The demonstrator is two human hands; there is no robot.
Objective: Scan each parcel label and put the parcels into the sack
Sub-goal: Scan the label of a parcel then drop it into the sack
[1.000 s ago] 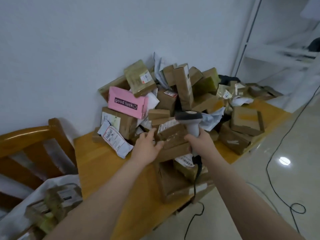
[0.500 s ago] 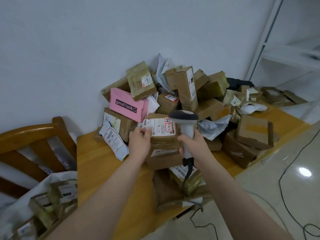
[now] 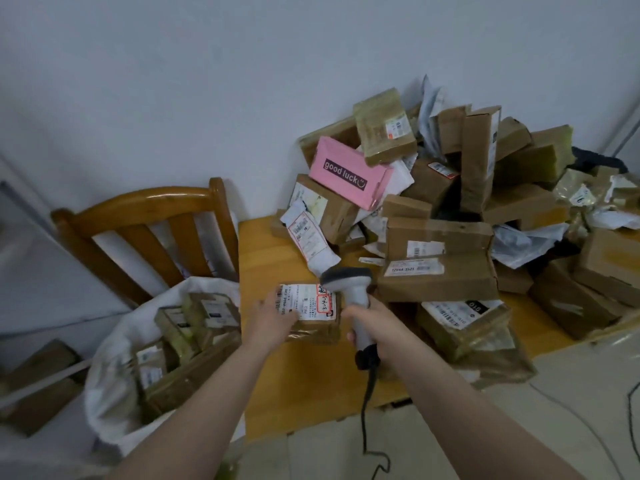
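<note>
The table (image 3: 266, 258) is yellow wood with a smooth, faintly shiny finish. Left of the table, the chair (image 3: 138, 209) is darker varnished wood, glossy along its top rail. The sack (image 3: 110, 368) there is white, matt and creased, either cloth or woven plastic. Over the table's front edge, the labelled parcel (image 3: 311, 310) is brown cardboard under shiny clear tape, with a white paper label. The scanner (image 3: 348, 278) is smooth plastic, grey on the head and pale on the grip. At the table's back, the pile (image 3: 436, 271) is mostly matt brown cardboard, some of it in glossy film, and the pink box (image 3: 346, 171) is matt card. Right of the table, the floor (image 3: 571, 393) is glossy pale tile.
</note>
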